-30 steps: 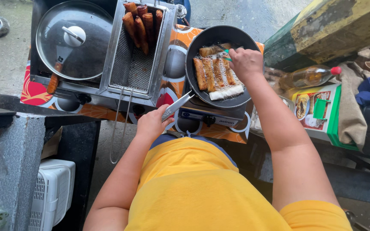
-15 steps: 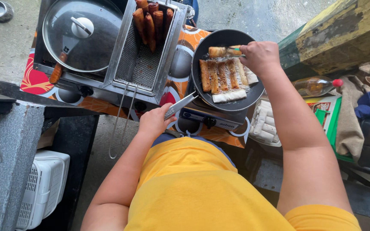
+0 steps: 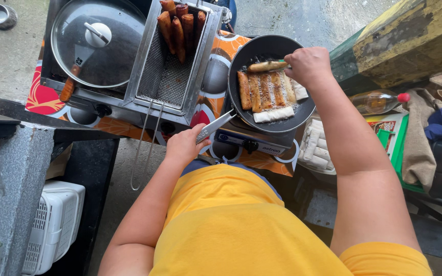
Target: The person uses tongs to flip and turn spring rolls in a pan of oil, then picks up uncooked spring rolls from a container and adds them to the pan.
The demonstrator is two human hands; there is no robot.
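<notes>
A black frying pan (image 3: 303, 112) sits on a small stove and holds several browned rolls (image 3: 264, 92) side by side, plus a pale one (image 3: 273, 114) at the near edge. My left hand (image 3: 184, 144) grips the pan's grey handle (image 3: 215, 126). My right hand (image 3: 309, 66) is over the pan's far side and holds a thin utensil that clamps one golden roll (image 3: 266, 66), lifted slightly above the others.
A wire fry basket (image 3: 176, 76) with several dark fried rolls rests in a metal tray left of the pan. A glass lid (image 3: 95, 43) covers a pot farther left. Uncooked rolls (image 3: 317, 148) lie at the right, beside a plastic bottle (image 3: 377, 101).
My right hand has lifted one roll toward the pan's far edge. The view has shifted, so the stove now sits lower in frame.
</notes>
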